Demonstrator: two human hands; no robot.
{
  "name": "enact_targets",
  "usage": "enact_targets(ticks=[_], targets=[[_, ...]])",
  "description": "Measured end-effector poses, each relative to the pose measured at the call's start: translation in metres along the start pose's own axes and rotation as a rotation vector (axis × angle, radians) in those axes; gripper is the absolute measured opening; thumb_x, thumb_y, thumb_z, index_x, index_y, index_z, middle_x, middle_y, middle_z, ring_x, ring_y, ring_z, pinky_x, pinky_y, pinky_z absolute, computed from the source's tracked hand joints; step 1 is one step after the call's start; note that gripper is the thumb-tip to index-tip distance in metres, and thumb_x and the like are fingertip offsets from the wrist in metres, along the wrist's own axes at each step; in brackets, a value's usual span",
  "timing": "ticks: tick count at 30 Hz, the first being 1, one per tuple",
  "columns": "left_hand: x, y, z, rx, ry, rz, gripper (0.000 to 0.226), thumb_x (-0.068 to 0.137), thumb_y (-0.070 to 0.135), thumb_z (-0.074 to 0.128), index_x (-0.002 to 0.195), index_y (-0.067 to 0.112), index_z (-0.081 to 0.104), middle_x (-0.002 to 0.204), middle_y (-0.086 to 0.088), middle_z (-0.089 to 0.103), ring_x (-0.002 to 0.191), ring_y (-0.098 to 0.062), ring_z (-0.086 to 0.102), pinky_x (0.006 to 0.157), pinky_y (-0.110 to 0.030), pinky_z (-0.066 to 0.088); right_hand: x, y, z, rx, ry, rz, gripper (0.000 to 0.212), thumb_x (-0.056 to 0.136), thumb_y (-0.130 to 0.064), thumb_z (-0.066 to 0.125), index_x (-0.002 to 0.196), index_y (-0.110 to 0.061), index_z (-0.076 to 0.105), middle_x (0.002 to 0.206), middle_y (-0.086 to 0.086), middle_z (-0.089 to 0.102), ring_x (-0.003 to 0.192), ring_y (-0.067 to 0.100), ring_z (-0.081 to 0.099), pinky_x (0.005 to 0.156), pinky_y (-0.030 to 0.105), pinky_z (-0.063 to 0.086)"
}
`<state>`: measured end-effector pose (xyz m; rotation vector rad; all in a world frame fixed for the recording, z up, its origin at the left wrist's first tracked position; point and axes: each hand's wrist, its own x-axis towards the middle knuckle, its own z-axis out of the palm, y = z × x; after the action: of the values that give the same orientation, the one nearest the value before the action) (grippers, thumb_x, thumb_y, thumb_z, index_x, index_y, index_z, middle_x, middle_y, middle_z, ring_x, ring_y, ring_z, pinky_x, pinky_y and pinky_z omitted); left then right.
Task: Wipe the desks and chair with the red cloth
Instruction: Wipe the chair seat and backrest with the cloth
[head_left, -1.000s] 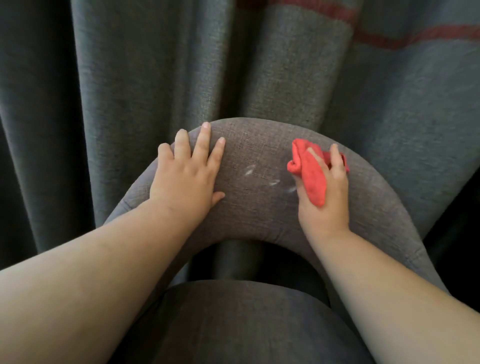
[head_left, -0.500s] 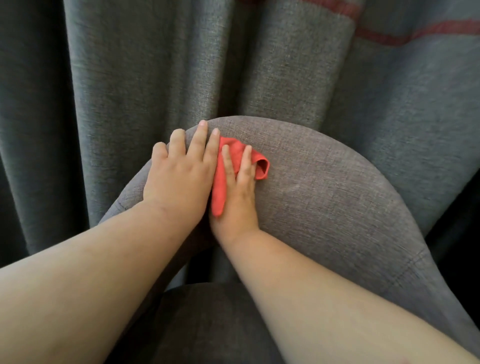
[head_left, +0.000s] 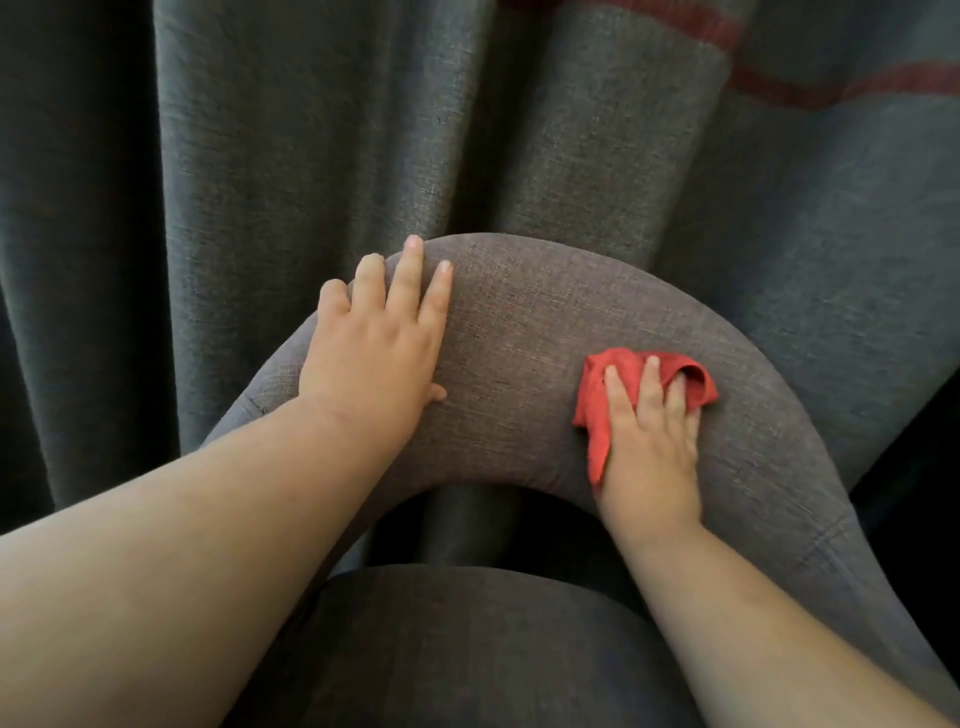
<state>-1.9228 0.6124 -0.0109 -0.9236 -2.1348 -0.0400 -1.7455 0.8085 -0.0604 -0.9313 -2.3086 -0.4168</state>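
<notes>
A grey fabric chair fills the lower half of the head view; its curved backrest (head_left: 524, 364) arches across the middle and its seat (head_left: 467, 649) lies below. My left hand (head_left: 374, 353) lies flat on the left part of the backrest top, fingers spread, holding nothing. My right hand (head_left: 649, 447) presses the crumpled red cloth (head_left: 618, 379) onto the right part of the backrest, fingers laid over it. Part of the cloth is hidden under my palm.
A dark grey curtain (head_left: 311, 130) with red stripes (head_left: 779, 88) hangs in folds right behind the chair. A dark gap (head_left: 519, 525) opens between backrest and seat. Darkness lies to the right of the chair.
My right hand has slid the red cloth from beside my left hand back to the right part of the backrest. The white marks seen one second ago no longer show. My left hand stays put.
</notes>
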Motion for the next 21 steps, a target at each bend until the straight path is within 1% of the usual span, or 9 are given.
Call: enact_targets(ticks=[2,4,7,9,12,14,16,18,21], targets=[[0.001,0.0,0.0,0.01,-0.014,-0.01,0.113,0.078,0.069,0.057,0.153,0.014,-0.007,0.16,-0.024,-0.002,0.138,-0.04,0.022,0.101,-0.049,0.035,0.005,-0.037,0.007,0.127,-0.056,0.153,0.094,0.084,-0.028,0.064,0.157,-0.023,0.005,0.164,0.02,-0.005,0.148,0.045,0.0,0.12,0.055,0.004],[0.001,0.001,-0.001,0.025,-0.018,-0.02,0.114,0.077,0.071,0.057,0.153,0.014,-0.005,0.16,-0.025,0.0,0.138,-0.04,0.022,0.1,-0.049,0.035,0.01,-0.081,0.014,0.266,-0.082,0.215,0.096,0.087,-0.033,0.059,0.156,-0.026,-0.007,0.163,0.02,-0.013,0.148,0.046,-0.003,0.119,0.055,0.007],[0.001,0.002,-0.001,0.042,-0.009,-0.024,0.112,0.075,0.073,0.056,0.153,0.015,-0.002,0.16,-0.023,0.004,0.137,-0.039,0.024,0.098,-0.048,0.035,0.013,-0.134,0.018,0.413,-0.073,0.09,0.098,0.089,-0.036,0.056,0.15,-0.035,-0.021,0.161,0.022,-0.018,0.146,0.049,-0.007,0.118,0.059,0.006],[0.001,0.001,-0.002,0.038,-0.005,-0.018,0.11,0.076,0.072,0.055,0.153,0.017,0.0,0.16,-0.023,0.006,0.137,-0.039,0.024,0.097,-0.048,0.035,0.013,-0.14,0.016,0.426,-0.063,-0.016,0.1,0.087,-0.041,0.059,0.15,-0.038,-0.019,0.162,0.022,-0.016,0.146,0.051,-0.006,0.118,0.063,0.006],[0.002,0.002,-0.004,0.038,-0.011,-0.018,0.11,0.075,0.075,0.053,0.154,0.018,0.001,0.16,-0.023,0.005,0.138,-0.039,0.022,0.098,-0.049,0.034,0.02,-0.118,0.009,0.299,0.04,-0.221,0.088,0.091,-0.049,0.055,0.156,-0.029,0.001,0.164,0.019,-0.004,0.147,0.048,0.005,0.116,0.064,0.01],[0.001,0.003,-0.004,0.041,-0.02,-0.018,0.113,0.073,0.076,0.055,0.154,0.019,0.0,0.16,-0.023,0.004,0.139,-0.04,0.021,0.099,-0.049,0.033,0.033,-0.094,0.004,0.157,0.095,-0.342,0.079,0.094,-0.048,0.051,0.157,-0.022,0.012,0.165,0.016,0.004,0.148,0.043,0.012,0.115,0.062,0.013],[0.001,0.003,-0.005,0.044,-0.026,-0.018,0.115,0.072,0.075,0.058,0.154,0.018,0.0,0.16,-0.023,0.004,0.139,-0.04,0.021,0.1,-0.049,0.033,0.047,-0.065,-0.004,-0.038,0.077,-0.408,0.077,0.093,-0.039,0.048,0.157,-0.018,0.011,0.166,0.014,0.005,0.148,0.041,0.014,0.115,0.06,0.014],[0.0,0.002,-0.005,0.052,-0.022,-0.019,0.114,0.073,0.074,0.058,0.154,0.018,-0.001,0.16,-0.024,0.004,0.139,-0.04,0.021,0.1,-0.049,0.034,0.055,-0.031,-0.01,-0.172,0.043,-0.399,0.076,0.092,-0.032,0.045,0.157,-0.015,0.008,0.166,0.014,0.006,0.148,0.04,0.015,0.116,0.058,0.015],[0.0,0.001,-0.005,0.031,-0.021,-0.011,0.113,0.075,0.072,0.058,0.154,0.018,-0.002,0.16,-0.023,0.003,0.139,-0.04,0.02,0.102,-0.051,0.033,0.052,0.015,-0.019,-0.217,0.025,-0.282,0.073,0.092,-0.028,0.044,0.156,-0.011,0.015,0.165,0.016,0.011,0.147,0.041,0.018,0.114,0.058,0.022]])
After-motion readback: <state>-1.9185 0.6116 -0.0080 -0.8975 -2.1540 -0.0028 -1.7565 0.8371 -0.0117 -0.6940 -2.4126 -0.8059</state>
